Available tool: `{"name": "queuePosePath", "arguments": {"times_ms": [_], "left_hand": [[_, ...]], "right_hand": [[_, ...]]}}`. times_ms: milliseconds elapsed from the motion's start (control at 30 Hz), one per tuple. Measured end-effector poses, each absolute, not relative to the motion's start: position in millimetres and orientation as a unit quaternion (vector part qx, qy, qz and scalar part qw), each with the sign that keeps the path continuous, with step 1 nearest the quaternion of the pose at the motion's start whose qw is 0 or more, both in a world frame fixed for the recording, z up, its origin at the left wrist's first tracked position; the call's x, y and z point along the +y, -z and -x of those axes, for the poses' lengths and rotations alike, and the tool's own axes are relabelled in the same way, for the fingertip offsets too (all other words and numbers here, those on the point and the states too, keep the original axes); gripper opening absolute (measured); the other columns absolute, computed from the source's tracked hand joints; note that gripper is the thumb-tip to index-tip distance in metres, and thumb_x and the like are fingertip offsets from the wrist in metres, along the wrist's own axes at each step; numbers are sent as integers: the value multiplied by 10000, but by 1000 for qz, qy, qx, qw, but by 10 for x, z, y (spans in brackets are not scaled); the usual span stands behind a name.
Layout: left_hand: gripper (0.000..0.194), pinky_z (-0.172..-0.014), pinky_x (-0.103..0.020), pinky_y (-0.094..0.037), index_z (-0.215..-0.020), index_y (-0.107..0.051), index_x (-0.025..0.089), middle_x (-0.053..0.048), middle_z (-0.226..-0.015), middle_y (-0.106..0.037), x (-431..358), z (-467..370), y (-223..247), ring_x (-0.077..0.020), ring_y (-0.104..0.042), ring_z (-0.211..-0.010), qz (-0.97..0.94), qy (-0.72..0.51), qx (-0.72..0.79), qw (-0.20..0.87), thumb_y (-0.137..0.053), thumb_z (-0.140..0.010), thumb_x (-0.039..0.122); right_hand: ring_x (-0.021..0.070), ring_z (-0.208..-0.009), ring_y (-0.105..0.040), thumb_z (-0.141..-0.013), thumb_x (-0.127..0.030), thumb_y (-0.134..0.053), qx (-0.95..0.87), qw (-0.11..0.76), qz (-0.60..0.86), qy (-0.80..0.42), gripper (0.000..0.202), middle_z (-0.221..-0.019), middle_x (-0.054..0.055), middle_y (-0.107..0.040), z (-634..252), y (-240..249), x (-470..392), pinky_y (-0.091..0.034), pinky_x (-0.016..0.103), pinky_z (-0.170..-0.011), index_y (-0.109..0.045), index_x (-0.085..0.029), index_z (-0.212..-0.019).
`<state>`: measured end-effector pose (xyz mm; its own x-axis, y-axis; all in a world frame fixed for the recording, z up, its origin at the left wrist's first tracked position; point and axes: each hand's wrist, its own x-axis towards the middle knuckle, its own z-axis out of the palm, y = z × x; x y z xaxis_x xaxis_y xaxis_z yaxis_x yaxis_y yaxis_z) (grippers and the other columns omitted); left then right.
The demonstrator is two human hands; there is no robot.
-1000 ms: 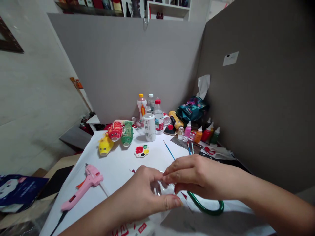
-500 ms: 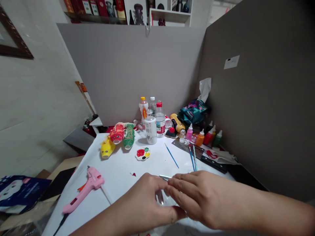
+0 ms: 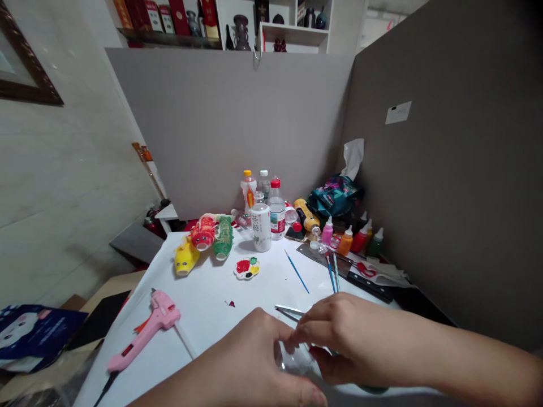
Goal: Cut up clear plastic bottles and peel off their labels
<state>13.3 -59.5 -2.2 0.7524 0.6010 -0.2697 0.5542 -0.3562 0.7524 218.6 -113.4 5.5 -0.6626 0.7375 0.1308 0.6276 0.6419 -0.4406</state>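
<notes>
Low in the head view, my left hand (image 3: pixel 258 362) is wrapped round a clear plastic piece (image 3: pixel 299 362), perhaps part of a bottle, with thumb and fingers on either side of it. My right hand (image 3: pixel 345 333) bends over the same piece from the right. Its fingertips meet the left fingers at the upper edge, and its thumb shows below. The lower end of the plastic lies out of clear sight. Just behind the fingers, thin metal blades (image 3: pixel 288 310) lie on the white table (image 3: pixel 203 316); their other end is hidden by my right hand.
A pink glue gun (image 3: pixel 146 330) lies at left. Farther back are painted fish-like figures (image 3: pixel 203 233), a paint palette (image 3: pixel 246 268) and a white can (image 3: pixel 261 228). Brushes (image 3: pixel 297 271), a cleaver (image 3: pixel 369 285) and paint bottles (image 3: pixel 345 242) are at right. Grey panels (image 3: pixel 229 124) enclose the back and right.
My right hand's fingers have gone from lying flat to curling, and its thumb has come into view. More of the clear plastic and of the metal blades shows. The view has tilted slightly.
</notes>
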Motion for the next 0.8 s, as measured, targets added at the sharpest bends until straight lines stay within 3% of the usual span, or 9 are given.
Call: {"name": "queuePosePath", "arguments": {"times_ms": [200, 333, 433, 533, 667, 800], "left_hand": [[278, -504, -218, -328, -737, -770, 200, 42, -628, -608, -694, -86, -28, -143, -498, -628, -800, -34, 384, 460, -808, -586, 431], [238, -557, -219, -405, -766, -784, 220, 19, -676, -676, -780, -51, -107, -170, -564, -684, -787, -77, 377, 482, -804, -589, 378], [171, -602, -223, -442, -795, -793, 232, 9, -733, -722, -750, -27, -189, -175, -601, -707, -773, -117, 341, 523, -732, -655, 309], [179, -611, -232, -437, -807, -794, 212, -11, -743, -732, -583, 16, -229, -174, -606, -708, -763, -154, 326, 537, -673, -738, 324], [343, -621, -252, -444, -776, -779, 149, -53, -672, -716, -298, 98, -249, -160, -597, -634, -710, -194, 336, 588, -684, -776, 479], [345, -623, -270, -476, -767, -776, 161, -61, -728, -726, -196, 130, -313, -179, -657, -642, -609, -292, 342, 654, -728, -728, 501]], "right_hand": [[88, -616, -522, -728, -96, -603, -795, 206, 426, -380, 260, -718, -15, -651, -2194, -84, -1108, -398, 182, -564, -753, -161, -930], [83, -526, -548, -709, -173, -639, -622, 283, 441, -582, 62, -606, -19, -618, -2143, 21, -1008, -458, 190, -522, -670, -123, -732], [110, -450, -590, -730, -368, -738, -535, 308, 396, -680, 260, -556, -13, -620, -2123, 107, -924, -487, 213, -455, -626, -133, -736], [104, -439, -589, -737, -485, -771, -523, 324, 396, -682, 377, -575, -15, -628, -2155, 149, -875, -470, 193, -426, -622, -141, -774], [67, -458, -521, -869, -427, -654, -593, 310, 481, -566, 300, -596, -22, -601, -2327, 143, -882, -425, 166, -450, -650, -139, -788], [95, -550, -557, -871, -238, -617, -712, 141, 509, -463, 165, -645, -4, -662, -2567, 130, -1053, -399, 179, -509, -746, -153, -814]]}}
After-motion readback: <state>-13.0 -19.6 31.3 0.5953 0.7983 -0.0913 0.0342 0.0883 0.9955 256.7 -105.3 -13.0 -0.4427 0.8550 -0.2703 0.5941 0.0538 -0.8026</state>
